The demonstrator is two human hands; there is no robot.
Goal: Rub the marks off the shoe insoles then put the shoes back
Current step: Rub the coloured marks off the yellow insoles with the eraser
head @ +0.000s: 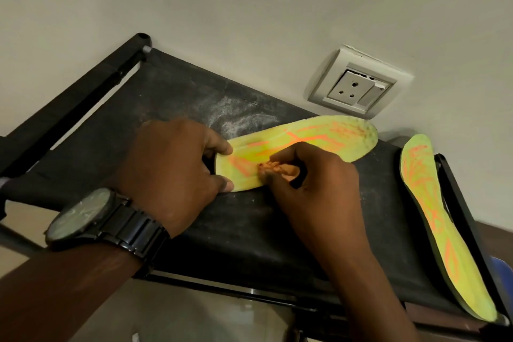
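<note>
- Head view: left hand [172, 172] grips the insole [319, 136] by its heel end, fingers curled, on the black rack shelf [194, 97].
- Right hand [316, 178] pinches an orange eraser [280, 171] against it.
- Second insole [444, 219] lies at the shelf's right edge.

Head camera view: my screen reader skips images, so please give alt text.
A person's right hand presses a small orange piece onto a yellow-green insole that the left hand holds on a dusty black fabric shelf; a second insole lies at the right.
</note>
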